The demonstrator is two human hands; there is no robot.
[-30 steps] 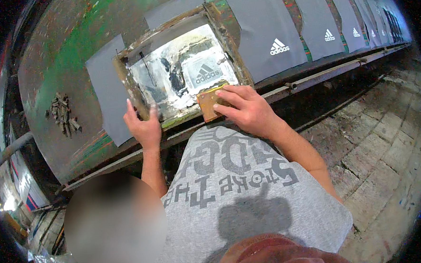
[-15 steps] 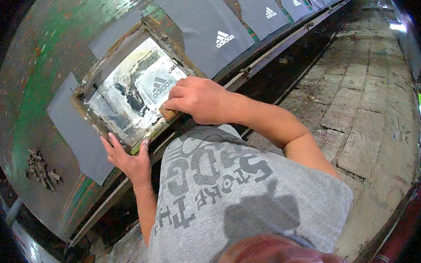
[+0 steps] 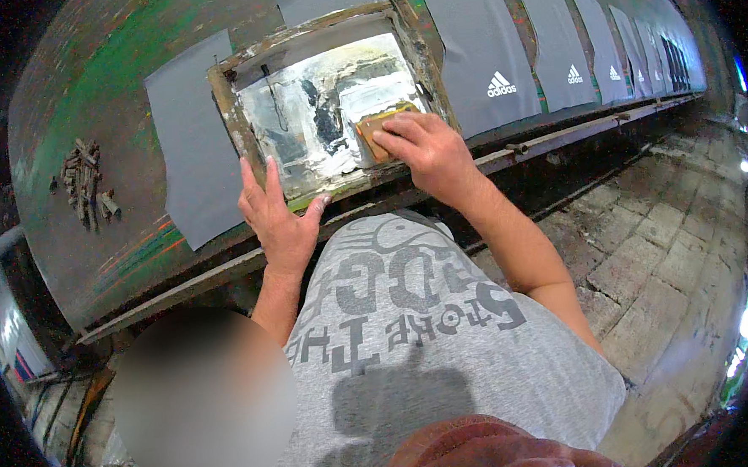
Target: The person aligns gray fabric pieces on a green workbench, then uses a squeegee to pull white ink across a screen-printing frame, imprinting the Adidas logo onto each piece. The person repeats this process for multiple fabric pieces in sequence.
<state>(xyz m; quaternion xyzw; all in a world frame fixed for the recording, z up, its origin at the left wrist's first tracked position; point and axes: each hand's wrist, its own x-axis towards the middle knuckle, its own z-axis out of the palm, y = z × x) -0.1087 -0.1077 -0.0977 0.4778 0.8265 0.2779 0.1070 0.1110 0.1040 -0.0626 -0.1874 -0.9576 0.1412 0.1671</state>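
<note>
A weathered screen frame point(image 3: 246, 139) sits on grey fabric pieces, its mesh point(image 3: 284, 128) smeared with white paste and dark patches. My left hand point(image 3: 280, 221) rests on the frame's lower-left corner, fingers stretched apart and thumb at the near edge. My right hand point(image 3: 429, 159) grips a wooden squeegee point(image 3: 372, 139) with a yellow edge, pressed onto the mesh's right part, where white paste covers much of the stencil area. A grey fabric piece point(image 3: 192, 150) lies left of the frame.
Several grey cut panels with white printed emblems point(image 3: 478, 42) run rightward along the long green-stained table point(image 3: 62, 250). Small dark sticks point(image 3: 86, 185) lie in a pile at the left. A metal rail point(image 3: 555, 135) edges the table, above a brick floor point(image 3: 647, 278).
The squeegee has moved up from the frame's near side onto the mesh, and white paste now covers much of the stencil emblem. My view has swung right and back.
</note>
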